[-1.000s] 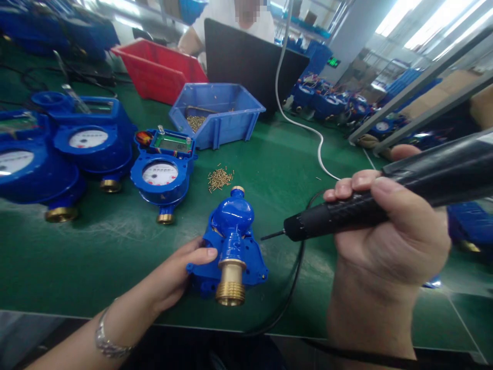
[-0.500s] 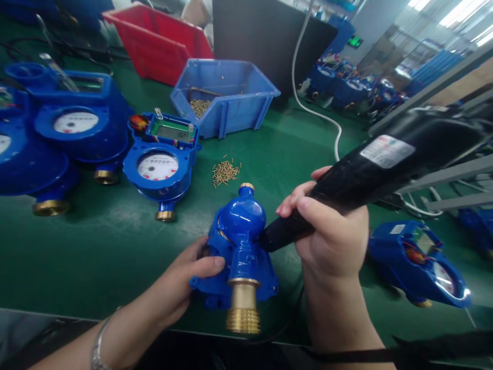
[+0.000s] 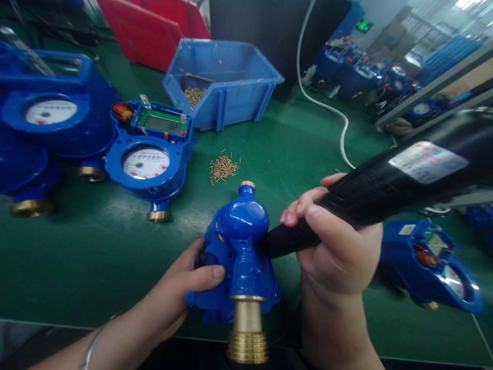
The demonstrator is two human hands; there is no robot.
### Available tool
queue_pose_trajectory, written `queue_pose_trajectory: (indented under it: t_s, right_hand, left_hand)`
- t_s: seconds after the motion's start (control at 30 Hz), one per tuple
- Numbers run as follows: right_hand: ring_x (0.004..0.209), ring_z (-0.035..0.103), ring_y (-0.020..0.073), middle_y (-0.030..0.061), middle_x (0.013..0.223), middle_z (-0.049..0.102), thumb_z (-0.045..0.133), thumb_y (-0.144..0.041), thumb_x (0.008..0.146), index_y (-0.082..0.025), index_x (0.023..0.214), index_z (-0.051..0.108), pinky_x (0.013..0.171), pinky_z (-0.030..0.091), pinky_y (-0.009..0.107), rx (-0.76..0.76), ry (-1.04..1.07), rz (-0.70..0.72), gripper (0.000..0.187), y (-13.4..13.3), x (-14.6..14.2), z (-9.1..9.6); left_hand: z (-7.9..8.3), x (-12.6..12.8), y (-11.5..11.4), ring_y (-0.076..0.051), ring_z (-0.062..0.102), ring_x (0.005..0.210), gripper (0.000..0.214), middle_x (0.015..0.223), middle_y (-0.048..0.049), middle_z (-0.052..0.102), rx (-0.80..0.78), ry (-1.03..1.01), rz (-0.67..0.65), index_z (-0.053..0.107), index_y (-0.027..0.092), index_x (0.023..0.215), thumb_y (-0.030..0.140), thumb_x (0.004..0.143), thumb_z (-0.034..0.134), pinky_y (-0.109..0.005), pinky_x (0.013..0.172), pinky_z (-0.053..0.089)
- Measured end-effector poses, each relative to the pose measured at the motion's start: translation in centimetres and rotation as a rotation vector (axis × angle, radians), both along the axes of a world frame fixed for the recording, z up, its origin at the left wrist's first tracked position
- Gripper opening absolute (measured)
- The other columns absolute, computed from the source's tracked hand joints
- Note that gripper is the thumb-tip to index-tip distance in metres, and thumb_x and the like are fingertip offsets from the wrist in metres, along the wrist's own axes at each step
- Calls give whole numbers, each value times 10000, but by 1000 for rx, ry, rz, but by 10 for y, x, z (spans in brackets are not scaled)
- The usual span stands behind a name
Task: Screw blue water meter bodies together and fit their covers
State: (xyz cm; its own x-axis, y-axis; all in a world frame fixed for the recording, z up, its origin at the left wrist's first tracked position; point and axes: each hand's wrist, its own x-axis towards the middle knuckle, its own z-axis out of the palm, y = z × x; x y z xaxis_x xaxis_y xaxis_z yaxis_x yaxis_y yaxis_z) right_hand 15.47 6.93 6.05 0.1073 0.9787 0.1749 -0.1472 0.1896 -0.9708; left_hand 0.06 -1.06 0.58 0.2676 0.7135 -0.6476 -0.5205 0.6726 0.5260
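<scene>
My left hand [image 3: 200, 282] is closed on the left side of a blue water meter [image 3: 246, 221], its thumb pressed on the housing. The meter lies with its underside up, a threaded brass pipe end [image 3: 248, 334] toward me. My right hand [image 3: 335, 241] is wrapped around a black electric screwdriver [image 3: 370, 185], held slanting. The tool's tip meets the right side of the meter beside its round body; the bit itself is hidden there. Beyond the meter lies a small pile of brass screws [image 3: 223, 168].
A water meter with its display exposed [image 3: 148, 154] stands left, with more meters [image 3: 57, 113] beside it. Behind are a blue bin [image 3: 234, 97] holding screws and a red bin [image 3: 150, 36]. Another meter [image 3: 431, 262] lies right. A white cable [image 3: 308, 97] hangs behind the screwdriver.
The view has shifted slightly, so the bins and left meters sit further up or left. Both hands keep their holds, and the screwdriver tip stays at the meter's right side.
</scene>
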Motion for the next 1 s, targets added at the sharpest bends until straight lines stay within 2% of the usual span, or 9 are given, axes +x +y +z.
queue_pose_trajectory:
  t_s: [0.17, 0.23, 0.33, 0.43, 0.53, 0.6, 0.7, 0.87, 1.0]
  right_hand:
    - [441, 529, 120, -71, 543, 560, 572, -110, 611, -189, 905, 487, 466, 446, 273, 21, 20, -40, 316, 2, -2, -5]
    - [439, 529, 124, -70, 544, 565, 580, -116, 603, -189, 933, 492, 469, 447, 279, 13, 27, -6, 350, 5, 0, -2]
    - [447, 534, 134, -70, 548, 559, 567, -101, 583, -195, 953, 513, 484, 449, 297, 49, 20, 46, 386, 3, 8, 18]
    - [454, 502, 127, -56, 543, 528, 483, -103, 586, -184, 899, 544, 472, 415, 290, 208, -7, -94, 328, -11, 20, 51]
    - [469, 468, 115, -39, 558, 497, 432, -129, 607, -174, 887, 567, 475, 408, 290, 241, -68, -160, 314, -33, 31, 71]
    - [479, 470, 116, -30, 582, 505, 461, -148, 630, -169, 930, 580, 480, 428, 300, 215, -92, -131, 323, -44, 36, 71]
    - [477, 477, 121, -21, 584, 527, 480, -137, 647, -163, 948, 598, 471, 437, 304, 224, -63, -128, 324, -52, 38, 62]
    - [498, 509, 123, -16, 585, 540, 407, -6, 660, -167, 949, 588, 500, 444, 299, 186, -20, -93, 376, -51, 38, 57]
    - [521, 526, 130, -9, 598, 554, 427, 1, 677, -181, 946, 596, 519, 444, 305, 150, -21, -33, 367, -50, 38, 59]
  left_hand:
    - [4, -5, 6, -270, 605, 943, 570, 1057, -104, 647, 66, 39, -85, 505, 140, 1129, 308, 626, 715, -317, 785, 488]
    - [4, -7, 7, -271, 603, 943, 542, 1033, -111, 655, 103, 56, -115, 518, 127, 1110, 310, 637, 710, -320, 794, 480]
    - [5, -7, 6, -274, 616, 909, 532, 986, -122, 670, 113, 59, -121, 526, 112, 1094, 310, 635, 708, -334, 788, 476]
    - [7, -5, 5, -259, 633, 839, 519, 978, -125, 677, 108, 74, -118, 541, 107, 1075, 312, 630, 708, -330, 760, 479]
    - [9, -5, 4, -264, 637, 837, 484, 979, -123, 679, 115, 96, -119, 565, 106, 1059, 310, 640, 698, -333, 768, 476]
    - [8, -5, 3, -272, 635, 858, 462, 980, -121, 680, 121, 98, -123, 577, 109, 1053, 312, 652, 688, -341, 786, 473]
    - [6, -6, 3, -269, 635, 859, 430, 980, -114, 681, 149, 89, -141, 586, 114, 1051, 315, 680, 665, -345, 802, 469]
    - [3, -6, 2, -264, 628, 883, 430, 1018, -121, 670, 170, 92, -137, 576, 106, 1073, 307, 699, 643, -346, 821, 464]
    - [5, -5, 1, -257, 632, 871, 434, 993, -114, 679, 150, 98, -126, 578, 109, 1071, 303, 691, 652, -338, 808, 468]
